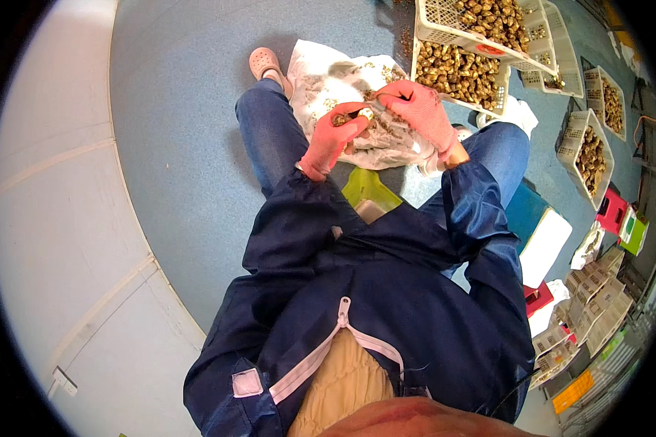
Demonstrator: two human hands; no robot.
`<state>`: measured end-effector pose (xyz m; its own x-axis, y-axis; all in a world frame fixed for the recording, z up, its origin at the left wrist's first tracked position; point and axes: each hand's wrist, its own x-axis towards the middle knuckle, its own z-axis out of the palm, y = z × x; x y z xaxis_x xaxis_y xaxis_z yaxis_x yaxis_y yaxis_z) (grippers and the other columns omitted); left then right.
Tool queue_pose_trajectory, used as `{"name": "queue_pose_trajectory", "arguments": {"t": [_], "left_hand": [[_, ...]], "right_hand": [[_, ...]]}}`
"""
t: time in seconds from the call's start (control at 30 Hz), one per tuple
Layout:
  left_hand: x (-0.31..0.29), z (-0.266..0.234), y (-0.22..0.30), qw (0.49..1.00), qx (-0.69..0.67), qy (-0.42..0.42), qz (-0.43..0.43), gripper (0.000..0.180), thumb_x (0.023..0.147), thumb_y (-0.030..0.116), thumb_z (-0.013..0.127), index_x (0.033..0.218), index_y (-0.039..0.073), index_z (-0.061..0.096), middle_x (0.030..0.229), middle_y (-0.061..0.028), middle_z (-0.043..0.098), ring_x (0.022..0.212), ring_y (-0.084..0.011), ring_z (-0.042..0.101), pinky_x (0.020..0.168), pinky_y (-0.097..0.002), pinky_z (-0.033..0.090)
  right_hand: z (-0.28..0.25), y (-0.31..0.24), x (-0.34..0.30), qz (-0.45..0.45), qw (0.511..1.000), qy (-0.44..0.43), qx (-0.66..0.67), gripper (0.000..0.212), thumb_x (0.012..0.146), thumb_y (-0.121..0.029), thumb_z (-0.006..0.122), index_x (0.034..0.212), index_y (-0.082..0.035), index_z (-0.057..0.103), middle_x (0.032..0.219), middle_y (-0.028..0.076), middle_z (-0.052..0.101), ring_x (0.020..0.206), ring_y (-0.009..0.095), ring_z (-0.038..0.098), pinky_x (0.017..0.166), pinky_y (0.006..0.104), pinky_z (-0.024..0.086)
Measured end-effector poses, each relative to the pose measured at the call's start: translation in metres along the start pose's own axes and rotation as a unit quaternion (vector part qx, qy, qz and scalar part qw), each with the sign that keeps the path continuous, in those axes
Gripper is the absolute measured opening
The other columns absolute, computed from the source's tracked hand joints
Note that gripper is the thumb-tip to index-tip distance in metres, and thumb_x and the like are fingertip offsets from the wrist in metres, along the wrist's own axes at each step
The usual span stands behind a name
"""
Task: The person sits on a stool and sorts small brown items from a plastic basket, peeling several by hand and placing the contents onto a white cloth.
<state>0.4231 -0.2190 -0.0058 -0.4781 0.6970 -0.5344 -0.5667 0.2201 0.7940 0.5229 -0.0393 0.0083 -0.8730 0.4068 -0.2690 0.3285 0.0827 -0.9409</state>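
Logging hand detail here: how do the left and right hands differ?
The left hand sits lower in view than the right hand. The left hand's glove reaches its sleeve; the right hand's leaves bare wrist showing. The left hand holds a pale piece; the right hand's hold is unclear. Both wear pinkish gloves.

White cloth, blotched and speckled dark brown; over it I see left hand and right hand in matching coral-pink gloves, plus a cream-and-brown piece. Near side of the cloth: yellow-green container, navy jacket with pale pink zip tape over a tan inner garment, faded-blue jeans flanking. Beyond its left edge, dusty-pink clog; to its upper right, off-white lattice-patterned crate, glossy golden-brown pieces; around it, finely mottled blue floor, whitish wall far left.
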Motion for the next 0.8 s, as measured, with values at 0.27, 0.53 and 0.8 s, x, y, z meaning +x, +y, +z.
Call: {"name": "queue_pose_trajectory", "arguments": {"t": [0.27, 0.53, 0.8], "left_hand": [[0.0, -0.002, -0.001, 0.999, 0.036, -0.002, 0.019, 0.03, 0.084, 0.015, 0.068, 0.112, 0.004, 0.064, 0.08, 0.0029, 0.06, 0.062, -0.0038, 0.048, 0.051, -0.02, 0.037], [0.001, -0.003, -0.006, 0.999, 0.033, 0.022, 0.034, 0.03, 0.081, 0.011, 0.07, 0.11, 0.005, 0.064, 0.071, 0.0064, 0.053, 0.056, -0.0018, 0.043, 0.048, -0.0191, 0.033], [0.002, -0.001, -0.006, 0.998, 0.042, 0.038, 0.029, 0.03, 0.081, 0.011, 0.07, 0.11, 0.006, 0.065, 0.072, 0.0063, 0.054, 0.056, -0.0017, 0.043, 0.048, -0.0191, 0.032]], "right_hand": [[0.003, 0.003, 0.003, -0.029, 0.999, -0.017, -0.016, 0.024, 0.085, -0.019, 0.065, 0.1, -0.001, 0.071, 0.093, 0.008, 0.07, 0.086, 0.015, 0.064, 0.078, 0.0276, 0.05], [0.004, 0.004, -0.001, -0.053, 0.997, -0.045, -0.023, 0.024, 0.085, -0.021, 0.065, 0.099, -0.002, 0.071, 0.094, 0.009, 0.07, 0.087, 0.017, 0.065, 0.078, 0.029, 0.05], [0.004, 0.003, 0.001, -0.059, 0.996, -0.043, -0.046, 0.023, 0.084, -0.018, 0.063, 0.098, -0.003, 0.071, 0.095, 0.01, 0.069, 0.089, 0.018, 0.065, 0.079, 0.0297, 0.05]]}}
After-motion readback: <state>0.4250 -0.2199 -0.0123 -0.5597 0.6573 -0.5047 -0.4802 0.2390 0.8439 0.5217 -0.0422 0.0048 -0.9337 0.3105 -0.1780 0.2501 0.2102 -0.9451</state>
